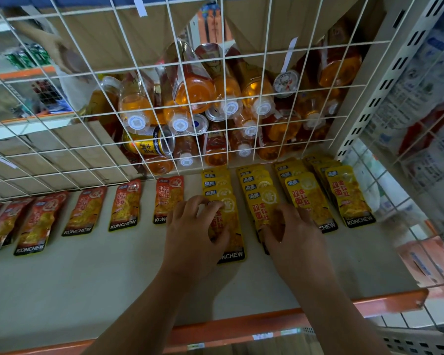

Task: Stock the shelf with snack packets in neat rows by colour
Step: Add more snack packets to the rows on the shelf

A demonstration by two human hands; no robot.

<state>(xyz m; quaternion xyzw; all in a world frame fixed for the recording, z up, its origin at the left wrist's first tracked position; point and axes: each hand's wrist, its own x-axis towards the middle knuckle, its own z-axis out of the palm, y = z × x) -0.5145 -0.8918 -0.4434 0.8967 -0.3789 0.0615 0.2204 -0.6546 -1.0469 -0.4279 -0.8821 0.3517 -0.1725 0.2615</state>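
The left hand is gripping a yellow packet with curled fingers. The right hand is gripping the neighbouring packet.

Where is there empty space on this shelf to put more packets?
The widest bare patch of shelf lies between the red packets and the orange front rail. Smaller gaps separate the red packets. Crowded on the right: the yellow packets overlap in rows, the left hand and right hand holding two rows.

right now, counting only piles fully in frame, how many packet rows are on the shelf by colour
yellow rows: 4
red rows: 4
total: 8
more red packets are cut off at the left edge, not counted
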